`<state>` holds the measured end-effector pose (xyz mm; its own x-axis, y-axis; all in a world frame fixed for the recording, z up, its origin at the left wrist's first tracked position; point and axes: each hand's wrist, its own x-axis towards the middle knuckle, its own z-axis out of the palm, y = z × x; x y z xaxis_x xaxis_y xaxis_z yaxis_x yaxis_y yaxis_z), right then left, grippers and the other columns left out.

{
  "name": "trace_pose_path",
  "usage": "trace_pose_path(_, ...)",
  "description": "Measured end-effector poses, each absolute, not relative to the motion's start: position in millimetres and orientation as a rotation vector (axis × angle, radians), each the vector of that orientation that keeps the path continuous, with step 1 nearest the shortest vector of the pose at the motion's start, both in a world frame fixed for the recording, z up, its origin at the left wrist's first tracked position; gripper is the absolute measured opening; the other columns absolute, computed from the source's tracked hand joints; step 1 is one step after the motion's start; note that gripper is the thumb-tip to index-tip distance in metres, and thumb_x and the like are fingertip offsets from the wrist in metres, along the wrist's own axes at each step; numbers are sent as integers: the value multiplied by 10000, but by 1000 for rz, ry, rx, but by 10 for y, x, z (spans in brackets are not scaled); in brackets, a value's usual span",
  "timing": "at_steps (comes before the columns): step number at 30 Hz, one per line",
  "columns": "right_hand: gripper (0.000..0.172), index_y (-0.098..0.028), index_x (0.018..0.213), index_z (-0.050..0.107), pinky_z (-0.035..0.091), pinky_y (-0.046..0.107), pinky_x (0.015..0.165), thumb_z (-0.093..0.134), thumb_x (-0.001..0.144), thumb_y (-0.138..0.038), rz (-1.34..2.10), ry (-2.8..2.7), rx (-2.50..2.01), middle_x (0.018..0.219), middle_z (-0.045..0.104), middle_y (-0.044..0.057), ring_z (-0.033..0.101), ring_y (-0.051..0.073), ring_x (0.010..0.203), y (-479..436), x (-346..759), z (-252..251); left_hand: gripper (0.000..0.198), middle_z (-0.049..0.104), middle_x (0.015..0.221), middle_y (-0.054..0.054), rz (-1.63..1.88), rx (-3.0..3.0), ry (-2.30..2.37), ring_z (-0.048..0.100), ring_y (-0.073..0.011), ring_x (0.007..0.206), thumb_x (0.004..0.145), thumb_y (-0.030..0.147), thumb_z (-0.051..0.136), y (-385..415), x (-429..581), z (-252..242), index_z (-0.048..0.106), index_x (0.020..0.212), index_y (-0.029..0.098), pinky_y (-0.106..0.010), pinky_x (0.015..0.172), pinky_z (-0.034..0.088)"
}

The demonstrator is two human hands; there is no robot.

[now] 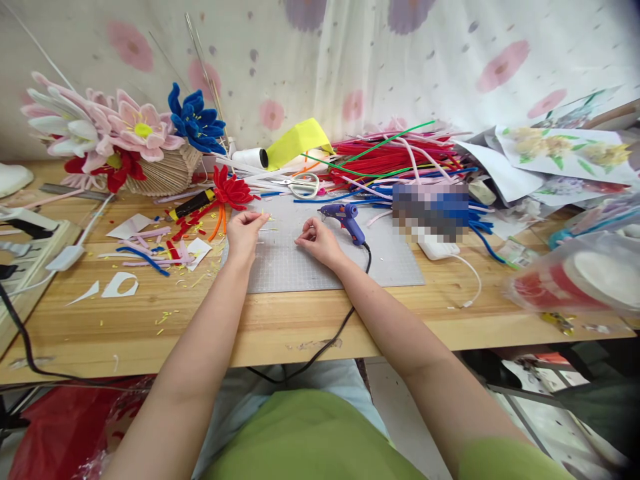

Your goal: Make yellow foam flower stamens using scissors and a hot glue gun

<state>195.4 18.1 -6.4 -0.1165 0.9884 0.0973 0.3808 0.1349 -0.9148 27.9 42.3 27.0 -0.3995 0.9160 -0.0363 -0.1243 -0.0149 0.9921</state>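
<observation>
My left hand (245, 233) rests on the grey cutting mat (300, 267) with its fingers curled, pinching something small and yellowish I cannot make out. My right hand (317, 241) lies on the mat a short way to the right, fingers also curled in a pinch. A blue glue gun (345, 219) stands just right of my right hand, its black cord (350, 313) running off the table's front edge. A red pipe-cleaner flower (231, 190) with orange stems lies just beyond my left hand. White scissors (303, 185) lie behind the mat.
A woven basket (167, 172) with pink, red and blue pipe-cleaner flowers stands at the back left. A heap of coloured pipe cleaners (400, 160) fills the back right. Paper scraps (120, 285) litter the left of the wooden table (280, 327). A plastic bag (575, 280) sits at right.
</observation>
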Motion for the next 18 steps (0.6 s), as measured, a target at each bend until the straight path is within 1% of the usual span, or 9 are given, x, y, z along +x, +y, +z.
trace_pose_path(2,263,-242,790,390,443,287,727,625,680,-197,955,-1599,-1353,688,642,-65,617,128,683,193,1968,-70,231,581,686,16,1543,964,1444,529,-88,657,509,150,743,437,225,288,517,554,157,-212,620,428)
trace_pose_path(4,267,-244,788,389,443,292,717,629,678,-204,943,-1568,-1358,680,633,-62,612,133,674,210,1988,-85,203,609,730,2,1482,1112,1455,556,-109,715,518,156,737,452,176,297,537,550,158,-234,681,445)
trace_pose_path(7,270,-246,796,389,444,296,705,631,678,-220,933,-1533,-1361,684,624,-57,607,135,673,235,2022,-116,140,649,763,-31,1232,1403,1484,580,-144,746,548,188,730,490,76,331,594,563,157,-270,733,444)
trace_pose_path(10,265,-245,803,397,444,301,712,630,679,-223,921,-1523,-1365,688,621,-53,607,137,685,249,2042,-135,49,676,805,-48,871,1814,1563,592,-186,794,638,217,679,542,-47,399,652,619,180,-295,755,429)
trace_pose_path(12,261,-243,802,402,443,304,715,630,678,-222,915,-1527,-1375,685,620,-51,605,137,685,249,2044,-134,54,680,860,-48,676,2074,1606,594,-204,838,695,200,625,575,-110,440,674,673,202,-301,764,416)
trace_pose_path(15,253,-240,794,404,439,305,718,628,678,-217,922,-1526,-1380,683,618,-47,601,136,681,238,2038,-117,54,668,912,-41,499,2297,1646,597,-214,850,696,190,629,613,-139,458,658,659,217,-292,736,410)
trace_pose_path(18,252,-237,790,407,435,303,716,631,677,-213,934,-1510,-1369,683,619,-41,600,137,686,228,2036,-104,56,655,909,-42,428,2350,1700,597,-220,840,669,224,674,639,-103,440,630,636,212,-290,708,404)
